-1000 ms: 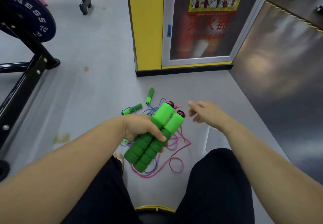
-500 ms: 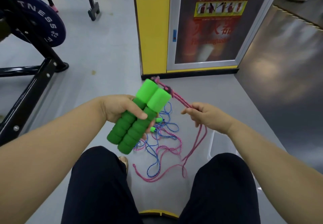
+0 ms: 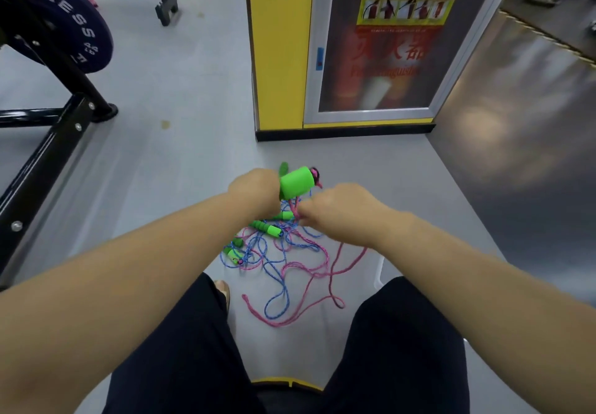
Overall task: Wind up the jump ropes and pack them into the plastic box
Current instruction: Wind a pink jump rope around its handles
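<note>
Two green foam handles serve as the landmark, lifted above the floor with their ends pointing away from the person. Left of the handles, the left hand is curled around them from the side, fingers hidden behind the foam; bundling both grips in one fist likely gives a firm core to wind cord around. Just right of the handles and slightly nearer the person, the right hand is closed with its fingertips drawn together on the pink rope, which leaves the far end of the handles and drops past that hand to the floor; holding the cord that close to the handles probably keeps it taut for a wrap. Below the handles, toward the person's knees, the pink rope's slack lies in loose loops tangled with a blue rope, and smaller green handles rest among them, so at least one more rope waits unwound. Down and right of the handles, a pale translucent edge shows beside the right forearm; it may be the plastic box, though most of it is hidden. Nothing appears packed yet.
</note>
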### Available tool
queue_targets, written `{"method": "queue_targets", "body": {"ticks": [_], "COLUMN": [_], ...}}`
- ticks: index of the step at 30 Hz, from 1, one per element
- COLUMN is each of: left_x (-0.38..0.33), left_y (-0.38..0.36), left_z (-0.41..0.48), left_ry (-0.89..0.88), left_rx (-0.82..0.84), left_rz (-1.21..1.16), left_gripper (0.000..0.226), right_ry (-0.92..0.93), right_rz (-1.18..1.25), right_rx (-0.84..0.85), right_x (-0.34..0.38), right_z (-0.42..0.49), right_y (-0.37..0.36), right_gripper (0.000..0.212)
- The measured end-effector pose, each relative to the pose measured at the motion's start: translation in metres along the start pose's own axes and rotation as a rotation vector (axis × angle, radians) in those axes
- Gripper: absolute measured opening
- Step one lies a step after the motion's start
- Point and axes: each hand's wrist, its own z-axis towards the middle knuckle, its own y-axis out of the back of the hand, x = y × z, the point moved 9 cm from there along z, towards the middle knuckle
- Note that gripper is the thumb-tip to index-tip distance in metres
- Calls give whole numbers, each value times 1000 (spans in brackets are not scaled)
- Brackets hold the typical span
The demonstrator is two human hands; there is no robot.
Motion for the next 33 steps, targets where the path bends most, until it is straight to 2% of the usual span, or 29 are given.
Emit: {"method": "queue_targets", "body": {"ticks": [3, 5, 7, 9, 11, 14, 16, 18, 20, 22, 26, 28, 31, 33], "left_x": [-17, -33, -51, -61, -59, -44, -36, -26, -14, -6, 5, 8, 6, 1], "left_y": [-7, -16, -25, -23, -5, 10, 9, 4, 0, -2, -2, -1, -1, -2], "left_z": [-6, -12, -20, -28, -33, -36, -34, -28, -23, -19, -17, -17, -18, -19], "left_ry": [-127, -266, -448, -572, -573, -461, -363, -248, -141, -78, 17, 23, 3, -17], "left_rx": [-3, 15, 54, 34, -2, 28, 57, 58, 27, -1, -32, -5, 68, 120], "left_rz": [264, 376, 417, 251, -120, -579, -716, -760, -804, -854, -948, -967, -991, -985], "left_gripper": [34, 26, 20, 16, 17, 26, 27, 21, 20, 30, 63, 63, 47, 43], "right_ry": [16, 41, 41, -39, -179, -365, -421, -391, -374, -360, -355, -395, -439, -372], "right_rz": [-30, 124, 407, 765, 1069, 1243, 1216, 1096, 954, 793, 560, 653, 932, 851], "right_rx": [-52, -105, -119, -128, -130, -91, -57, -36, 23, 73, 90, 2, -298, -431], "right_x": [-15, -25, -38, -60, -78, -78, -66, -50, -40, -32, -28, -37, -56, -58], "right_z": [0, -3, -7, -11, -18, -30, -33, -31, -27, -22, -21, -24, -34, -36], "right_y": [25, 36, 37, 27, 8, -30, -50, -59, -67, -73, -74, -70, -49, -30], "right_gripper": [30, 25, 19, 14, 13, 24, 37, 27, 32, 38, 38, 41, 75, 86]}}
